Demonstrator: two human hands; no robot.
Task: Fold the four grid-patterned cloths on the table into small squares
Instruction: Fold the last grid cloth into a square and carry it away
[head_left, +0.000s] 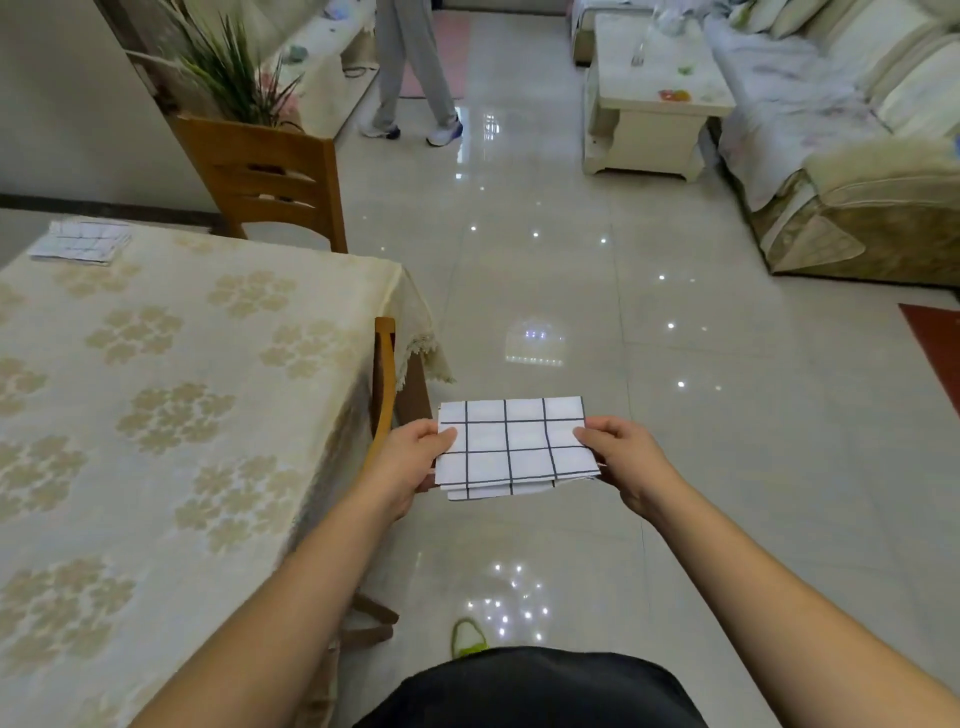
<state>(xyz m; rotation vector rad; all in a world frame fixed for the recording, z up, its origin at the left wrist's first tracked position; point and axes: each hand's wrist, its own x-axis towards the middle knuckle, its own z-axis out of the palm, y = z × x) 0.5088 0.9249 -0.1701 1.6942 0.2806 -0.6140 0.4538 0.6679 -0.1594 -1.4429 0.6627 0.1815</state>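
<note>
A white cloth with a dark grid (514, 447), folded into a small layered rectangle, is held flat in the air over the floor, to the right of the table. My left hand (410, 462) pinches its left edge and my right hand (626, 457) pinches its right edge. A stack of folded grid cloths (80, 243) lies on the far left corner of the table (171, 374), which is covered by a cream flowered tablecloth.
A wooden chair (270, 182) stands at the table's far end, and another chair's back (385, 384) shows at its right side. Another person's legs (410, 67) stand on the glossy tiled floor beyond. A coffee table (654, 88) and sofa (857, 145) are at the right.
</note>
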